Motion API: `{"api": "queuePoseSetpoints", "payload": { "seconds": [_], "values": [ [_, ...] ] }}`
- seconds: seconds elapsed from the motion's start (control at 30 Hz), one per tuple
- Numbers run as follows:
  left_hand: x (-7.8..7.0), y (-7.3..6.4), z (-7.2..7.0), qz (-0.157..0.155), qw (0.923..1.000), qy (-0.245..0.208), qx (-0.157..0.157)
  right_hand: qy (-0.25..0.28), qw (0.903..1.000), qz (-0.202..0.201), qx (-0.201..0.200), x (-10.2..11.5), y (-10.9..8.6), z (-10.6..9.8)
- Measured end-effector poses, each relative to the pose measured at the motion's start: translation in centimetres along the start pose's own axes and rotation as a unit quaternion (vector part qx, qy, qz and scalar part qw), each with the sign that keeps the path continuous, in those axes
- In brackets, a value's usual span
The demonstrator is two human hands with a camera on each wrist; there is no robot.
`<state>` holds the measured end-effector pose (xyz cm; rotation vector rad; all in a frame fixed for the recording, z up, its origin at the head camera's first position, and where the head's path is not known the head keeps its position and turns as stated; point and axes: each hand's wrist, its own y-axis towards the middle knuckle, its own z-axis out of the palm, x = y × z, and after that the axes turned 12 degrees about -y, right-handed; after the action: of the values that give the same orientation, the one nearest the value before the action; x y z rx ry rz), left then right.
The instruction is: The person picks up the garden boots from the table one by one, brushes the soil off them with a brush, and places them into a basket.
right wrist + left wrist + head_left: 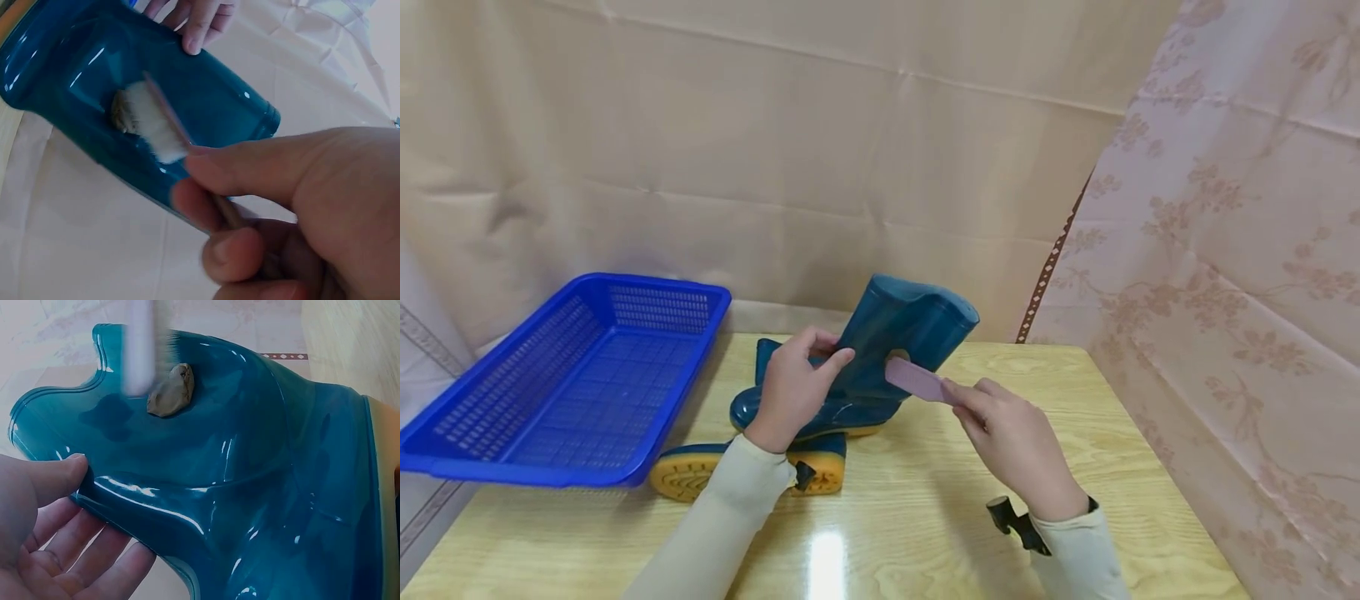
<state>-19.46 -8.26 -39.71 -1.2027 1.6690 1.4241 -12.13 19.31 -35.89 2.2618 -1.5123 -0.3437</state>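
Observation:
A teal rubber boot (pixel 917 321) with a yellow sole stands tilted on the table, its shaft leaning to the right. My left hand (pixel 793 387) grips the shaft's edge, thumb on the near side and fingers behind. A brownish lump (pixel 172 394), like dried mud, clings to the shaft. My right hand (pixel 1015 437) holds a pink-backed brush (pixel 917 382) by its handle. Its white bristles (pixel 153 128) are against or right beside the lump. Partly behind my left forearm, a second boot (pixel 681 475) lies on its side, yellow sole facing me.
On the left sits a blue plastic basket (pixel 512 477) with mesh walls. The wooden table (pixel 910 533) reaches back to a beige curtain (pixel 760 167), with a floral cloth (pixel 1247 333) at the right. Black mounts (pixel 1022 527) are strapped to my wrists.

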Motion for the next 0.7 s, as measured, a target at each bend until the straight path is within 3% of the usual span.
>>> {"api": "queuePoseSetpoints", "payload": {
  "seconds": [0.17,0.3,0.47,0.7],
  "values": [
    [0.1,0.1,-0.3,0.002,1.0000,0.007,0.001,0.014,0.9982,0.002,-0.058,0.1,0.2,0.1],
    [0.1,0.1,-0.3,0.003,0.9999,0.011,0.002,0.015,0.9970,0.014,-0.075,0.1,0.4,0.4],
    [0.3,0.1,-0.2,0.001,0.9999,0.015,0.000,0.023,0.9971,0.032,-0.066,0.0,0.6,1.0],
    [-0.1,0.2,-0.1,-0.003,0.9997,0.022,0.005,0.027,0.9986,0.043,-0.015,0.0,0.7,1.1]
  ]
}}
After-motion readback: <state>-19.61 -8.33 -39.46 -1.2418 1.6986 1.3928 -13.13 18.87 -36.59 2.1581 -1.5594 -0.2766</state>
